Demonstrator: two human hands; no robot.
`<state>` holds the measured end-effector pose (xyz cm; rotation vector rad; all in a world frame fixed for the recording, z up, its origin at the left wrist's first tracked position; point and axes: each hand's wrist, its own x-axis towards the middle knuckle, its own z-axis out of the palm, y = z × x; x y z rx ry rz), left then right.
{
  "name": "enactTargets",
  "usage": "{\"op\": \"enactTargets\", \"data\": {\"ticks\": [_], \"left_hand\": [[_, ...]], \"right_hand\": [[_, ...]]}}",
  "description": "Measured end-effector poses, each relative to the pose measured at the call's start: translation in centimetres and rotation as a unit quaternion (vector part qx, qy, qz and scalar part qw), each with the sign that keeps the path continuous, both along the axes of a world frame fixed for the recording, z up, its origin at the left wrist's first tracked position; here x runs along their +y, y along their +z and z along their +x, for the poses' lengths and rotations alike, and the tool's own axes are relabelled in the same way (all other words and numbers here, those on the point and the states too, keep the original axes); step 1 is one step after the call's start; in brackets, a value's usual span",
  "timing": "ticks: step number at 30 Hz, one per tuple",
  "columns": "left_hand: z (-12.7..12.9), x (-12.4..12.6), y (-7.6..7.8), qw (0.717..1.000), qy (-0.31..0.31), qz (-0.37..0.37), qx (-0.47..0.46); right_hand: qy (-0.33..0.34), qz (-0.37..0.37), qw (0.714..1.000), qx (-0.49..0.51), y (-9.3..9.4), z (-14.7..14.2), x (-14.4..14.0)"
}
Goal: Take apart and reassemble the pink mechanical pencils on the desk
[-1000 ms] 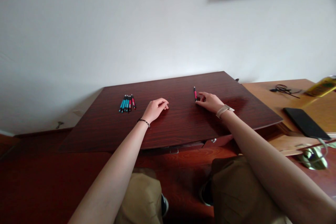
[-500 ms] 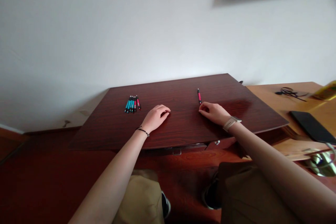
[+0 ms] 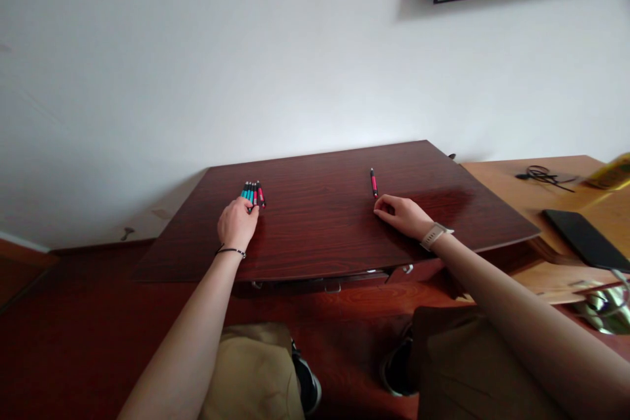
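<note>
Left hand (image 3: 237, 224) sits on the near ends of the pen bunch (image 3: 252, 192) at the table's (image 3: 319, 236) far left; fingers curled over them, grip unclear. Right hand (image 3: 402, 215) rests loosely curled, fingertips just short of the single red pen (image 3: 373, 182). Half a second ago the left hand lay mid-table; it has slid left. The bunch is teal and red pens with black ends.

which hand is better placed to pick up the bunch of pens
Left. The left hand already covers the near ends of the pen bunch; the right hand rests across the table by the single pink pen.
</note>
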<state>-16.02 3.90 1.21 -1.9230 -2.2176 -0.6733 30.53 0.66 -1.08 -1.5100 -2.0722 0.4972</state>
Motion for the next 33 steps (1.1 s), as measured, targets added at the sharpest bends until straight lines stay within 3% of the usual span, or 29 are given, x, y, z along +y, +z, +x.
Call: {"op": "enactTargets", "data": {"ticks": [7, 16, 33], "left_hand": [[-0.7, 0.8, -0.7, 0.998, 0.039, -0.045, -0.012], [0.2, 1.1, -0.4, 0.992, 0.058, -0.098, 0.058], [1.5, 0.7, 0.1, 0.987, 0.096, -0.116, 0.052]], "right_hand": [[0.001, 0.001, 1.0, 0.002, -0.1, 0.1, 0.0], [0.008, 0.008, 1.0, 0.012, -0.7, 0.4, 0.3], [0.006, 0.008, 1.0, 0.011, -0.9, 0.5, 0.4]]}}
